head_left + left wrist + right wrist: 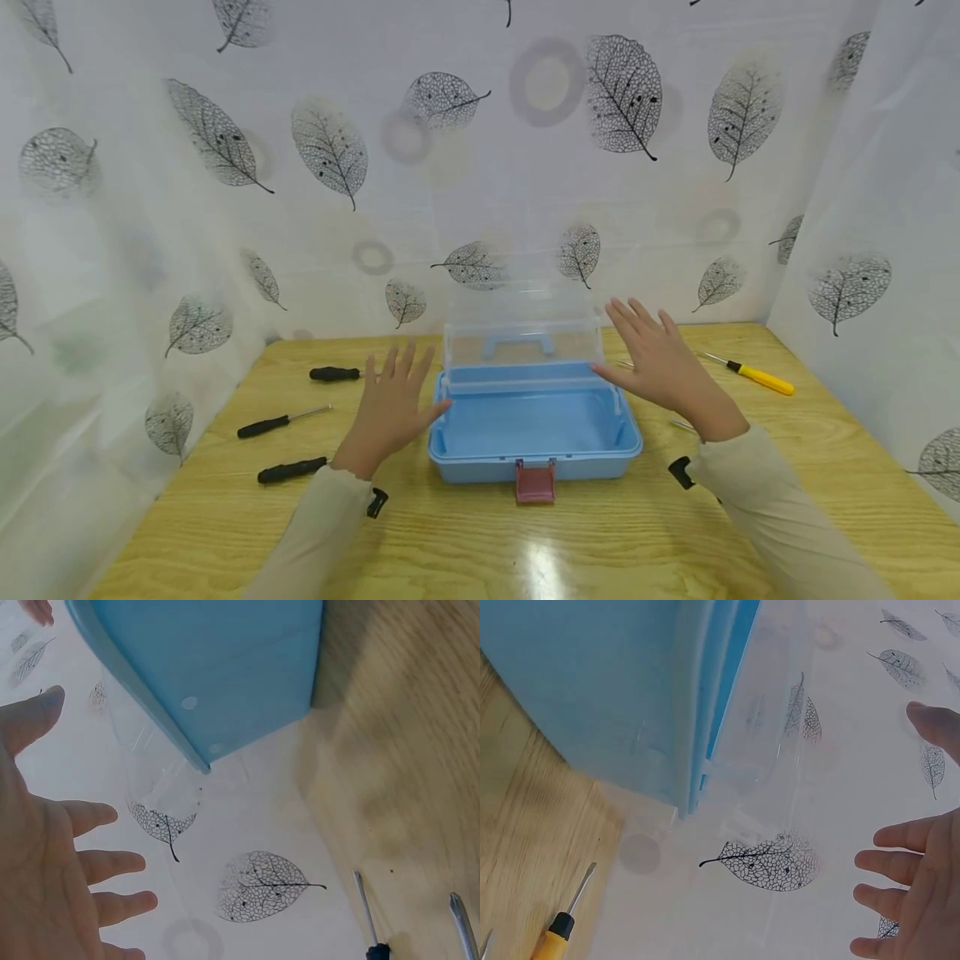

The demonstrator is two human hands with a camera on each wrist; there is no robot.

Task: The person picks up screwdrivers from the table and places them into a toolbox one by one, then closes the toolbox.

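A light blue toolbox (pixel 536 421) stands on the table with its clear lid (pixel 522 333) raised at the back and its pink latch (pixel 536 483) hanging down in front. Nothing lies inside its tray. My left hand (pixel 395 408) is held up at the box's left side, fingers spread and straight, holding nothing. On the other side my right hand (pixel 660 362) is raised near the back right corner, also spread and bare. In the left wrist view the palm of that hand (pixel 45 862) faces the blue wall of the box; the right wrist view shows the right fingers (pixel 900 866) apart from it.
On the left lie black-handled screwdrivers (pixel 262 427), one of them (pixel 291 471) nearest me and another (pixel 333 374) farther back. A yellow-handled screwdriver (pixel 761 378) lies at the right, with other metal shafts partly behind my right arm. A leaf-patterned curtain (pixel 480 167) surrounds the wooden table (pixel 450 550).
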